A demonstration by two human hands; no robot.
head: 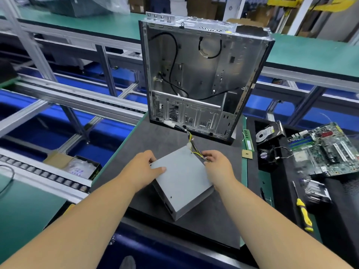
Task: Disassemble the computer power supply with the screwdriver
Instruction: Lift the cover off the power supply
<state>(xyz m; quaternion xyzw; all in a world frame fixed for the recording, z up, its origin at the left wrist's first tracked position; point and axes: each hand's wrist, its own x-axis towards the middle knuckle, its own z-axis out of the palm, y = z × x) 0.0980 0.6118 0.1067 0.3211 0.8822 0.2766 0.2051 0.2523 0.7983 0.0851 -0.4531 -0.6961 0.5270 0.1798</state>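
The open computer case (204,74) stands upright at the far end of the dark mat (213,220). In front of it the grey power supply (182,183) lies flat between my hands. My left hand (143,167) grips its left corner, thumb flat on the top face, fingers curled over the far edge. My right hand (217,164) pinches the yellow-and-black cable bundle (196,150) at its far right corner. The yellow-handled screwdriver (304,212) lies well apart, to my right.
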